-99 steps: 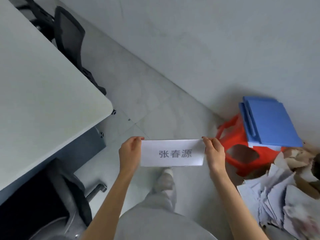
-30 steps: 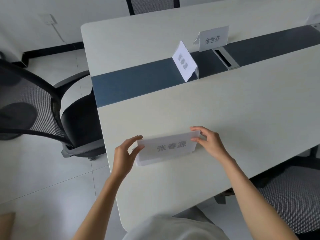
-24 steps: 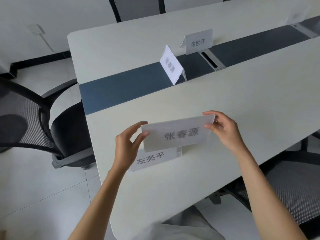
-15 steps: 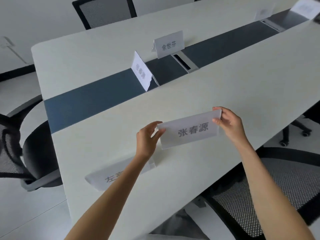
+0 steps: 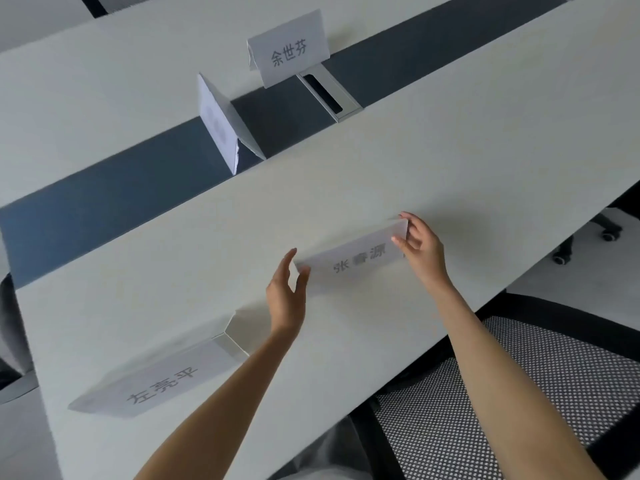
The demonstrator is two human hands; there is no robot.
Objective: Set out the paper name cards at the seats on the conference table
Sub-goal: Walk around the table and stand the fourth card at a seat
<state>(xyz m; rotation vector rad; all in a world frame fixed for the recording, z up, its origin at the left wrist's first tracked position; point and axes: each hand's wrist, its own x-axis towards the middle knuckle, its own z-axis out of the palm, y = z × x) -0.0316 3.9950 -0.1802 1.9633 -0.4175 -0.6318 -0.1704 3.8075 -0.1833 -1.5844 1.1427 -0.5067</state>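
A folded white paper name card (image 5: pixel 353 259) with grey printed characters rests low on the near side of the pale conference table (image 5: pixel 450 161). My right hand (image 5: pixel 420 247) pinches its right end. My left hand (image 5: pixel 287 296) touches its left end with thumb and fingers spread. A second name card (image 5: pixel 162 382) stands on the table to the left, near the front edge. Two more folded cards stand along the dark centre strip: one (image 5: pixel 221 124) seen edge-on, one (image 5: pixel 289 50) facing me.
A dark blue strip (image 5: pixel 104 202) runs down the table's middle, with a metal cable hatch (image 5: pixel 327 95) set in it. A black mesh office chair (image 5: pixel 519 382) sits under the table's near edge at lower right. Chair castors (image 5: pixel 585 244) show at the right.
I have moved right along the table, leaving the earlier card standing at the left. The held card has come down from above the table onto its surface, and my left fingers have loosened.
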